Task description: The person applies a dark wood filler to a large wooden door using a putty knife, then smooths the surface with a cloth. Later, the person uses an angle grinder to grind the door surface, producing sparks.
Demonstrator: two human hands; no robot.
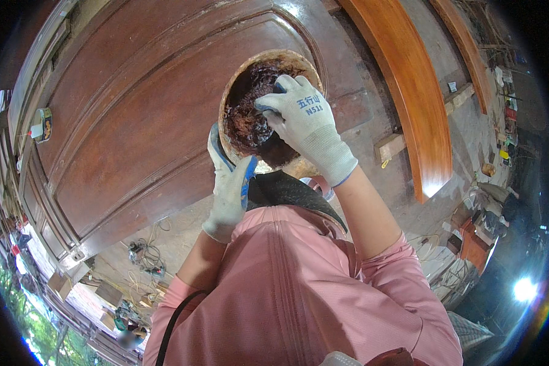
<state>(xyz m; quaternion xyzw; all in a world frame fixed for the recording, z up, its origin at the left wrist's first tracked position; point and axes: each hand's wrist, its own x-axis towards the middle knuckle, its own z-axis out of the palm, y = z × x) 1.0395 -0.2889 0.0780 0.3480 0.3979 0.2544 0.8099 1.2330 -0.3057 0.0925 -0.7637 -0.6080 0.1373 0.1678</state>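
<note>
My gloved left hand (pixel 227 195) holds the near left side of a round, stained bucket (pixel 306 63), its thumb by the rim and its fingers against the outside wall. Dark brown, wet-looking material (pixel 253 116) coats the bucket's inside, with a rough reddish-brown clump in it. Over the opening is my gloved right hand (pixel 305 116), its fingers curled down at the clump. What those fingertips pinch, if anything, is hidden. Both gloves are white with blue palms. The bucket is tilted with its mouth facing me.
A large brown panelled wooden piece (pixel 134 116) lies beneath and left of the bucket. To the right, a glossy orange-brown curved board (pixel 412 91) rests near a wood block (pixel 389 147). A small tin (pixel 43 124) stands at the left edge. Tangled cables (pixel 146 256) lie on the floor.
</note>
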